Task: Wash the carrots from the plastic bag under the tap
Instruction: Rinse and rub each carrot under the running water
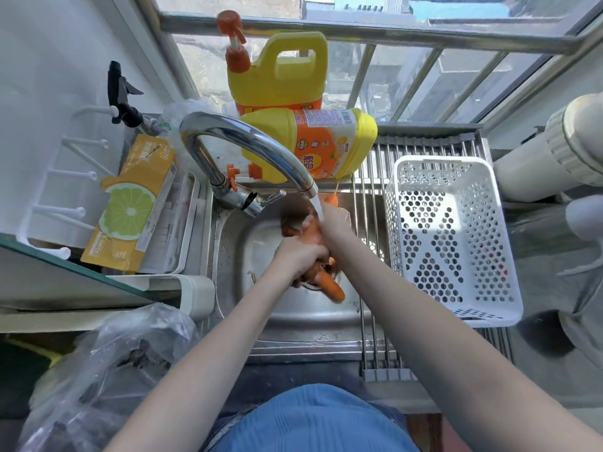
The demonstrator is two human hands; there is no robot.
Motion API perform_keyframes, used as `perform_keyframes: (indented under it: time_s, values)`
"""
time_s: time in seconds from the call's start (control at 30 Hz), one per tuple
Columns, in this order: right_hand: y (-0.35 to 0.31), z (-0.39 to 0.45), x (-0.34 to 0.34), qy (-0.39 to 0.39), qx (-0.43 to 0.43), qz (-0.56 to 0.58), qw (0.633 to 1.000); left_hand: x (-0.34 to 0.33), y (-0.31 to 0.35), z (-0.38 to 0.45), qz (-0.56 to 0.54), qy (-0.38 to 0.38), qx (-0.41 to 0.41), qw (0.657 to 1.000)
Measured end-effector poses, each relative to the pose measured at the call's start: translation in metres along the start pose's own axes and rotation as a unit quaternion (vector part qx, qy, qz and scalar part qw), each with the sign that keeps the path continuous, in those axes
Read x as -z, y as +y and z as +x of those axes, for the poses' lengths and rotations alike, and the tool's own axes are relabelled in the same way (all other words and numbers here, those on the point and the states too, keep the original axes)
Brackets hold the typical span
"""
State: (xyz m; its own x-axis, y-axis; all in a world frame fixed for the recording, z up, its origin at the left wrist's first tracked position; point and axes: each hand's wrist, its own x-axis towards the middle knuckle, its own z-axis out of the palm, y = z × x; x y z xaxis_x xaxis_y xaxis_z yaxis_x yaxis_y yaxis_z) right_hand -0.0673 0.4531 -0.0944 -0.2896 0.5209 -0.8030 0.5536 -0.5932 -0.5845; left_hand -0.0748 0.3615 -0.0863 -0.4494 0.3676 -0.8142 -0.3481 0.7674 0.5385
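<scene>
A curved chrome tap pours a white stream into the dented stainless-steel sink. Under it, the left hand curls around a muddy orange carrot whose cleaner tip points toward the drain. The right hand wraps the carrot's upper end in the water; a second orange carrot pokes out beyond it. A crinkled clear plastic bag slumps at the sink's near-left corner, its contents unclear. A white perforated plastic basket sits on the steel-rod rack.
</scene>
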Motion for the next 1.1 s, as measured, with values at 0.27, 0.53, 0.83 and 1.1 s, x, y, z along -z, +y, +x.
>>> perform_keyframes:
  time_s: [0.27, 0.53, 0.83, 1.1]
  values:
    - [0.009, -0.008, -0.016, 0.097, 0.242, -0.227, 0.938, 0.001, -0.031, 0.004, 0.22, 0.192, -0.109, 0.95]
    - [0.001, 0.003, 0.0, -0.107, -0.002, 0.132, 0.985, 0.01, -0.009, -0.011, -0.13, -0.11, 0.005, 0.985]
    - [0.002, -0.005, 0.01, -0.217, -0.049, 0.259, 0.94, 0.02, -0.01, -0.02, -0.316, -0.357, 0.106, 0.873]
    - [0.005, 0.016, 0.015, -0.197, -0.019, 0.299, 0.933, 0.018, -0.009, -0.008, -0.293, -0.402, 0.112, 0.86]
